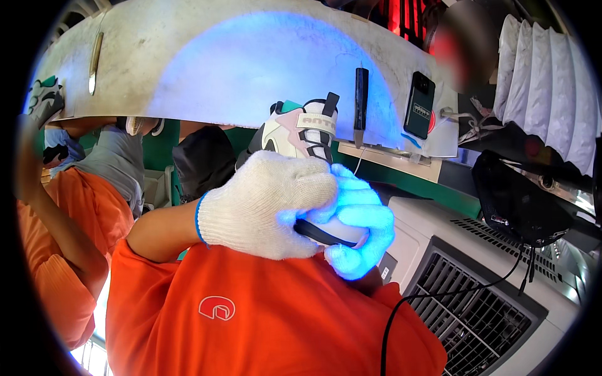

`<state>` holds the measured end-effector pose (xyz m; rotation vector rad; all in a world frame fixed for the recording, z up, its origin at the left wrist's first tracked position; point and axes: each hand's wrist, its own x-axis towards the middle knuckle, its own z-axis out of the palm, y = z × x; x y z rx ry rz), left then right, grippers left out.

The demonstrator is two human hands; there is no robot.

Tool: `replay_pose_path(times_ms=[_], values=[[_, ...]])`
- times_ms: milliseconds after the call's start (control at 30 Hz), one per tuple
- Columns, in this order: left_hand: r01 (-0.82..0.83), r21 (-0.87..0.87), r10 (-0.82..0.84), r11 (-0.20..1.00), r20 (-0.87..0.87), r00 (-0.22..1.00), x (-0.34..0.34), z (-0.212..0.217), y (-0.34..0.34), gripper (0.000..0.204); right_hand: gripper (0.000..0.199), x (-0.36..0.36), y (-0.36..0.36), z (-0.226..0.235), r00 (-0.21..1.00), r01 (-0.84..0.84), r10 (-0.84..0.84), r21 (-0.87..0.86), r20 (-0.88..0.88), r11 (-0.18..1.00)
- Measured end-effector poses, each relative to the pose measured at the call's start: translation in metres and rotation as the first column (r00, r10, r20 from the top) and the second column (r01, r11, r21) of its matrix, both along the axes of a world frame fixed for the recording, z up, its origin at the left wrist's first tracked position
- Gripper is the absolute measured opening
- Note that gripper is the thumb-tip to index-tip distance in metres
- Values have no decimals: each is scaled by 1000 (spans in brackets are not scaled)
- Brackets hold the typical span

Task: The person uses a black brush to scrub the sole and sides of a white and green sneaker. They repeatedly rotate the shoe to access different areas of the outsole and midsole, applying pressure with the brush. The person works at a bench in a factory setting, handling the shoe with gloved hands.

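Note:
A white sneaker (316, 125) with pink, black and teal parts is in front of my chest, its tongue and laces toward the table and its rounded toe toward me. My left hand (269, 203), in a white knitted glove with a blue cuff edge, is closed over the near left part of the shoe. From the other side my right hand (364, 219), also gloved and lit bright blue, wraps its fingers round the toe. A black strip of sole shows between the two gloves. The gloves hide the middle of the shoe.
On the pale table (144, 62) lie a thin knife (95, 62), a black-handled tool (361, 100) and a phone (419, 105). At left, a co-worker in an orange shirt (75, 238) is close by, near another sneaker (45, 103). A vented machine (476, 307) and a cable stand at right.

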<state>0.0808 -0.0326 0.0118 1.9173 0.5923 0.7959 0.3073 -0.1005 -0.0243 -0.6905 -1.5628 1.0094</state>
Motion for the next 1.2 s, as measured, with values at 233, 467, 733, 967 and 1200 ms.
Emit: replay_pose_path(times_ms=[233,467,733,967,1200], values=[[-39,-23,41,999,76,996,-5,-3,-2,46,40,0,9,14,994,-104,100,-85,-51,991],[-45,-41,49,998,100,994,-7,-3,5,34,34,-9,13,42,985,-55,62,-52,158,997],[77,-81,-62,994,174,983,-15,-16,13,56,33,-26,27,65,900,-47,50,-19,432,999],[-68,38,45,997,434,900,-36,-50,11,80,43,-37,39,76,859,-56,49,-1,510,998],[-395,-283,441,874,120,889,-50,-92,-34,65,68,-45,38,84,834,-26,32,-19,551,999]])
